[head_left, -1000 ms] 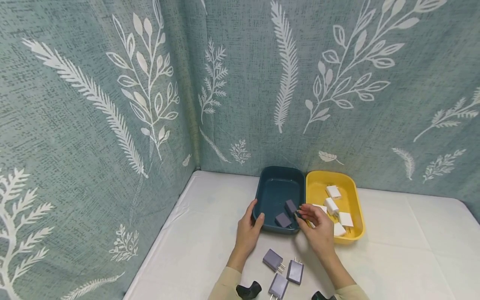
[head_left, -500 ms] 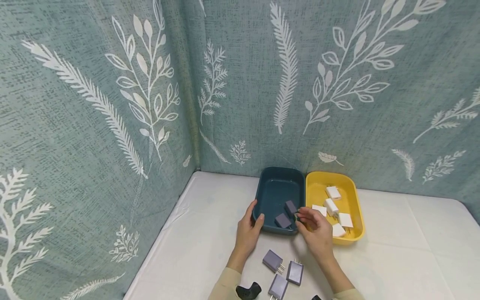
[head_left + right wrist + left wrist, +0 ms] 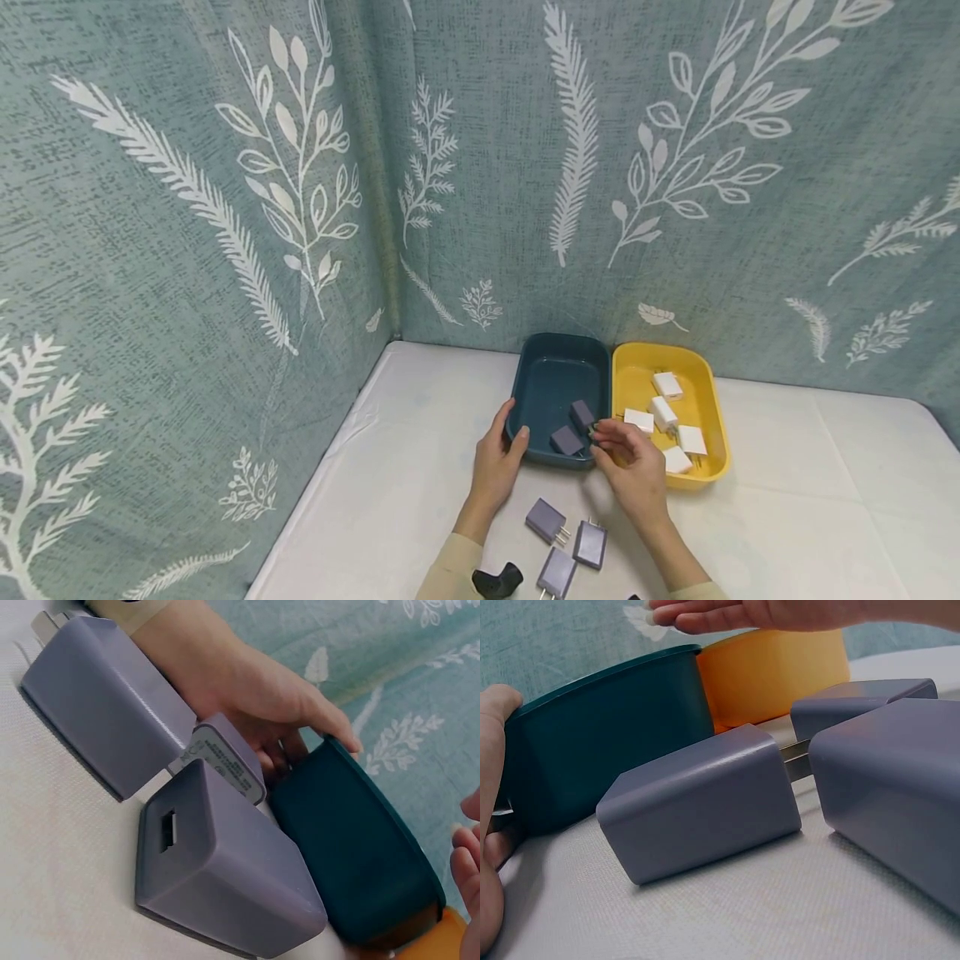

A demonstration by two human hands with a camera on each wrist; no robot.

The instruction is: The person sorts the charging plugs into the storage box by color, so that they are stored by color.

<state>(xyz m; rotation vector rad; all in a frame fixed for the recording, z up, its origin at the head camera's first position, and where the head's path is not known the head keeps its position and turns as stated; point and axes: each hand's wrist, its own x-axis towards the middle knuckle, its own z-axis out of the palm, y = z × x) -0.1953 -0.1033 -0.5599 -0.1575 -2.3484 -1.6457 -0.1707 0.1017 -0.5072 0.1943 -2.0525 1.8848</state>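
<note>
My left hand [image 3: 497,467] grips the near left corner of a dark teal tray [image 3: 561,340], its thumb and a finger at the rim. Over the tray's near right corner hovers my right hand [image 3: 636,468], fingertips close beside a purple plug charger [image 3: 582,414]; no object shows in its fingers. In the left wrist view that hand [image 3: 757,611] shows above the trays, fingers fairly straight. A second purple charger [image 3: 566,441] lies in the teal tray. On the cloth in front are three more: an upper-left charger [image 3: 546,520], a right-hand charger [image 3: 591,545] and a lower charger [image 3: 557,573].
A yellow tray [image 3: 718,417] stands right against the teal one, with several white chargers, such as a white charger [image 3: 691,439]. Patterned curtains [image 3: 480,167] rise behind and to the left. A black object [image 3: 498,581] shows by the left sleeve.
My right hand has drawn slightly down and back from the purple charger in the tray, which stays in place. The left hand and trays have not moved.
</note>
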